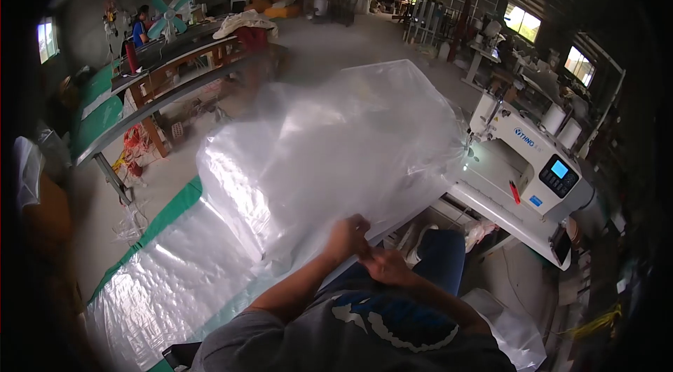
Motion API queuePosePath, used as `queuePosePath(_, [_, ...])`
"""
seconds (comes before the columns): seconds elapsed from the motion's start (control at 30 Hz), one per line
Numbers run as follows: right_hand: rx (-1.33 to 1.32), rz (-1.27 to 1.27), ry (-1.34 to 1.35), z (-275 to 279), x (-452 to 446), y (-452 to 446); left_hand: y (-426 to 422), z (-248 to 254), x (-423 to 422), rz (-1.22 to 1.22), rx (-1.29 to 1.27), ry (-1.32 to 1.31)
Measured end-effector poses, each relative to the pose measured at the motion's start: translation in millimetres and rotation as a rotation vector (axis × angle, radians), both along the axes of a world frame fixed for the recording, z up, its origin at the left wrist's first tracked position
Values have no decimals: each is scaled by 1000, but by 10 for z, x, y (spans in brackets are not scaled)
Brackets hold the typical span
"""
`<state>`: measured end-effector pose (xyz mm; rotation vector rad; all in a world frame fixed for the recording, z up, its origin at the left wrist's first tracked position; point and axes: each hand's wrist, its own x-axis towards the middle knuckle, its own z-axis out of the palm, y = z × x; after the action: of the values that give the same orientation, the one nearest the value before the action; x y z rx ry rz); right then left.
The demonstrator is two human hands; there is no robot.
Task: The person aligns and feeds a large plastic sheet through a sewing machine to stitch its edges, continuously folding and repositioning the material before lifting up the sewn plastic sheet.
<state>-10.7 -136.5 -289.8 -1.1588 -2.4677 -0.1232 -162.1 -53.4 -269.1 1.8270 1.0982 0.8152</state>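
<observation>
A large sheet of clear plastic billows up in front of me, from the green-edged surface at left to the sewing machine at right. My left hand is closed at the sheet's near edge. Close beside it, touching or nearly so, my right hand is also closed. What the fingers pinch is too small to make out, though the plastic lies right at them. The machine's needle area is lit, and the sheet reaches up to it.
Red snips lie on the machine bed. More plastic covers the green cloth at lower left. A long bench stands behind at left, with a fan and a seated person. Other machines stand at right.
</observation>
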Motion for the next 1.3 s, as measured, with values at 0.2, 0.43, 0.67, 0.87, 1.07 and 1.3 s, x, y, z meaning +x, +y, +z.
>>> queuePosePath(0.2, [-331,47,-182,-88,-82,93,-140,-93,222,16,-341,-519])
queuePosePath(0.43, [-140,106,-17,122,34,-254,-297,-27,137,-163,250,-175])
queuePosePath(0.67, [-158,210,111,401,326,-567,-493,-377,228,-412,791,200])
queuePosePath(0.87, [-49,170,25,369,220,-537,-542,-317,221,-449,421,81])
queuePosePath(1.07, [-101,208,35,439,149,-525,-411,-436,178,-119,349,218])
queuePosePath(1.3, [-279,70,-131,178,305,-585,1144,-1007,-188,-99,294,523])
